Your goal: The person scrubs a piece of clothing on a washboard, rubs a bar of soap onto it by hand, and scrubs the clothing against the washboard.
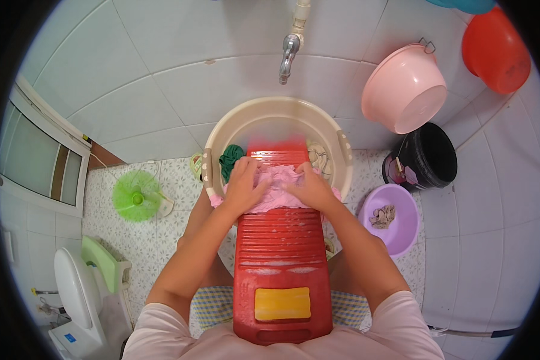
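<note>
A red plastic washboard slopes from my lap into a large cream basin. Wet pink cloth lies bunched across its ridges. My left hand presses on the cloth's left part, and my right hand on its right part, fingers partly curled over the folds. Near the washboard's lower edge in view sits a yellow bar of soap, with suds above it. Inside the basin, dark green cloth is at the left and cream cloth with dark lines at the right.
A metal tap juts from the wall above the basin. At right stand a black bucket and a purple basin holding a crumpled cloth; a pink basin hangs above. At left are a green fan and a toilet.
</note>
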`<state>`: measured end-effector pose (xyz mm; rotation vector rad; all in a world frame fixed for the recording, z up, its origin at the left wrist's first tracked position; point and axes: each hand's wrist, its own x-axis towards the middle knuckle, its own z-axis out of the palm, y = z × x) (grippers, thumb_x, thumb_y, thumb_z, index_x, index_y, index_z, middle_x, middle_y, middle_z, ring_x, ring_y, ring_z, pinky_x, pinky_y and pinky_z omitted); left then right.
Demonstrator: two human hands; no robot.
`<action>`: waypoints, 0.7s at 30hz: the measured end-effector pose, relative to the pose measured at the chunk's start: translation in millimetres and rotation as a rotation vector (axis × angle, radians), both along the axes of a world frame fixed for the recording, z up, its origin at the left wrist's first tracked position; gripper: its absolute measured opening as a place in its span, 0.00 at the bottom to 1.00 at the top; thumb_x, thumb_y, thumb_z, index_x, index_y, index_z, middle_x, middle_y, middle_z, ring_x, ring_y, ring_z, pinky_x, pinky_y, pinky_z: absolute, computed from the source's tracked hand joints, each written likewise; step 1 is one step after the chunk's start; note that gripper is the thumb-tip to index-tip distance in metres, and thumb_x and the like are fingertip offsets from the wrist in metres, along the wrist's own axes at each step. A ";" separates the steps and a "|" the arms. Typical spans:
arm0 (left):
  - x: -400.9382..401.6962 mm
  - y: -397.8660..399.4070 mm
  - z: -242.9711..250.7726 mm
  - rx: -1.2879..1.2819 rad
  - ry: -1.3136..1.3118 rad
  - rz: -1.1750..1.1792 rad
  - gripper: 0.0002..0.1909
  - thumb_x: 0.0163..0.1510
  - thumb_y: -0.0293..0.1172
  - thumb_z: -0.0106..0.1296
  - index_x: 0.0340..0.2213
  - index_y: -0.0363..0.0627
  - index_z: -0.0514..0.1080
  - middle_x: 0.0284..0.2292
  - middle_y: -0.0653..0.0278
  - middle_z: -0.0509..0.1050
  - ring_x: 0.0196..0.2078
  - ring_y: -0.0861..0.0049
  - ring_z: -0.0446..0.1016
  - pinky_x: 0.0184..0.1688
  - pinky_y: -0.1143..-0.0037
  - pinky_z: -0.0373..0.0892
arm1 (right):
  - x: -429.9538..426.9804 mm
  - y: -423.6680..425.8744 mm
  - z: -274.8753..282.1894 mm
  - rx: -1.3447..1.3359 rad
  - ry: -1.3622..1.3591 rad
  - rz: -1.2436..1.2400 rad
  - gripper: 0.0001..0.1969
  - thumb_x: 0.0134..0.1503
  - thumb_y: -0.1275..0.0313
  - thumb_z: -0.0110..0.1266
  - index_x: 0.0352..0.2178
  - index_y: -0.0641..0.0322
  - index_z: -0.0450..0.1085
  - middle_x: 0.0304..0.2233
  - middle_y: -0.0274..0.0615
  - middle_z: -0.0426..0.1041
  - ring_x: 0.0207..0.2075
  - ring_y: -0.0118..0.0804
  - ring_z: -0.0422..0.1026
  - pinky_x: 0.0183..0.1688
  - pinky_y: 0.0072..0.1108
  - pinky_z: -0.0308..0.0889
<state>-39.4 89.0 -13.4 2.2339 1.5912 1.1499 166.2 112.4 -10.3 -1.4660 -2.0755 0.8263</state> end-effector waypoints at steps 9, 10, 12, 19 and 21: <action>-10.8 -41.4 -3.4 -0.207 0.384 -0.007 0.15 0.47 0.38 0.52 0.32 0.41 0.65 0.29 0.53 0.69 0.34 0.57 0.68 0.35 0.67 0.66 | 30.7 -21.9 28.1 -0.066 -0.232 -0.017 0.16 0.44 0.70 0.55 0.36 0.62 0.67 0.32 0.55 0.72 0.37 0.55 0.70 0.39 0.35 0.64; -9.8 -37.5 -3.3 -0.193 0.430 0.031 0.12 0.49 0.36 0.50 0.32 0.41 0.65 0.27 0.53 0.70 0.33 0.56 0.69 0.34 0.67 0.67 | 30.9 -21.7 36.1 -0.060 -0.234 -0.019 0.16 0.44 0.70 0.55 0.36 0.62 0.67 0.32 0.55 0.72 0.37 0.55 0.70 0.39 0.35 0.64; -9.4 -26.9 7.8 -0.297 0.172 0.103 0.11 0.49 0.34 0.48 0.32 0.40 0.64 0.26 0.51 0.71 0.33 0.55 0.70 0.33 0.67 0.66 | 33.8 -12.4 57.8 -0.014 -0.007 0.017 0.11 0.44 0.71 0.55 0.31 0.63 0.69 0.27 0.55 0.72 0.33 0.54 0.71 0.36 0.35 0.64; -19.7 3.6 133.4 -0.284 -0.474 -0.014 0.06 0.51 0.30 0.47 0.27 0.40 0.65 0.23 0.64 0.68 0.27 0.79 0.65 0.30 0.79 0.62 | 37.9 3.4 180.8 0.200 0.086 0.009 0.10 0.44 0.71 0.56 0.28 0.65 0.71 0.24 0.54 0.71 0.25 0.49 0.70 0.31 0.30 0.64; -22.4 7.3 152.8 -0.288 -0.644 -0.113 0.05 0.52 0.29 0.46 0.26 0.41 0.65 0.23 0.72 0.66 0.27 0.88 0.62 0.29 0.84 0.60 | 33.7 1.4 207.0 0.250 0.245 0.042 0.11 0.44 0.69 0.57 0.28 0.67 0.70 0.22 0.53 0.71 0.22 0.43 0.68 0.29 0.28 0.63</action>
